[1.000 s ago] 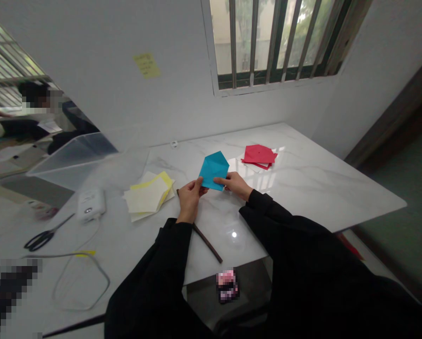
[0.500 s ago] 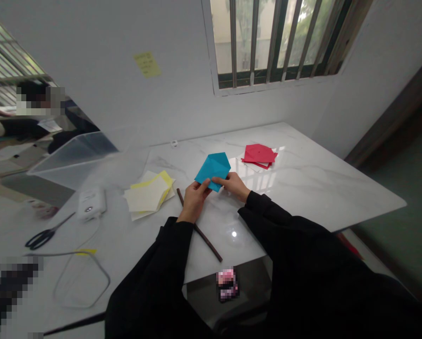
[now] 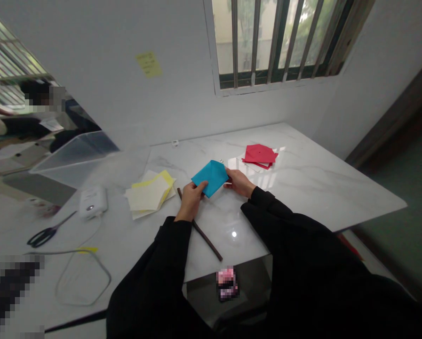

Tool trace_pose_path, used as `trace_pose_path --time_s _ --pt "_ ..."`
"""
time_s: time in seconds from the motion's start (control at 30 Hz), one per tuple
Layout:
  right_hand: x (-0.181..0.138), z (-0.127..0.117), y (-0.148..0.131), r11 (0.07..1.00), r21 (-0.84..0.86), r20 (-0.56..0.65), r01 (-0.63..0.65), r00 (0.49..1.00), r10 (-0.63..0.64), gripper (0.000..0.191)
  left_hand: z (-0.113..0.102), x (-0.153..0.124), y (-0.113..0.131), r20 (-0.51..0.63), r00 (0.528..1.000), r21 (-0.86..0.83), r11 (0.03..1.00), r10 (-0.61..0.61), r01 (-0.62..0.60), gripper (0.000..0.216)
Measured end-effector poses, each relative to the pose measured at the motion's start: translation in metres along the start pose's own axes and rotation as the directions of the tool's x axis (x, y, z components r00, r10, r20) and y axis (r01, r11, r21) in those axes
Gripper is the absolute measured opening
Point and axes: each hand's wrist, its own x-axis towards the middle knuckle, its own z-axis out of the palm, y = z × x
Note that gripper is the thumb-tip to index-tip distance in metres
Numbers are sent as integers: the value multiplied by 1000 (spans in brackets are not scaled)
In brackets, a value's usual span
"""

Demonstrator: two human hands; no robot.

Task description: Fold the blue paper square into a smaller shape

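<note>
A folded sheet of blue paper (image 3: 211, 178) is held up over the middle of the marble-patterned table. My left hand (image 3: 191, 197) grips its lower left part, thumb on top and fingers underneath. At the paper's right corner is my right hand (image 3: 241, 182), its fingers closed at the edge and partly hidden behind it. Under my left forearm lies a thin dark brown stick (image 3: 207, 240). To the left of that hand rests a loose stack of cream and yellow paper (image 3: 149, 194). Beyond my right hand sits folded red paper (image 3: 259, 154) on white sheets.
Black-handled scissors (image 3: 50, 232), a white power strip (image 3: 93, 201) and a looped grey cable (image 3: 107, 278) are at the left. A clear plastic bin (image 3: 76, 153) stands behind them. Wall and barred window (image 3: 263, 42) border the table's back. A person (image 3: 37, 101) sits far left.
The blue paper has turned and dropped slightly to the left. My right hand has shifted from its lower edge to its right corner, and its thumb has left the front face.
</note>
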Motion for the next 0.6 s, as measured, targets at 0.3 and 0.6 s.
trace_pose_path --time_s 0.3,0.6 --pt "-1 1 10 959 -247 83 141 989 -124 48 2 -5 3 55 998 -19 1000 25 -24 50" --pt "-2 0 8 919 -331 111 213 976 -186 60 0 -5 4 85 992 -35 995 97 -94 54"
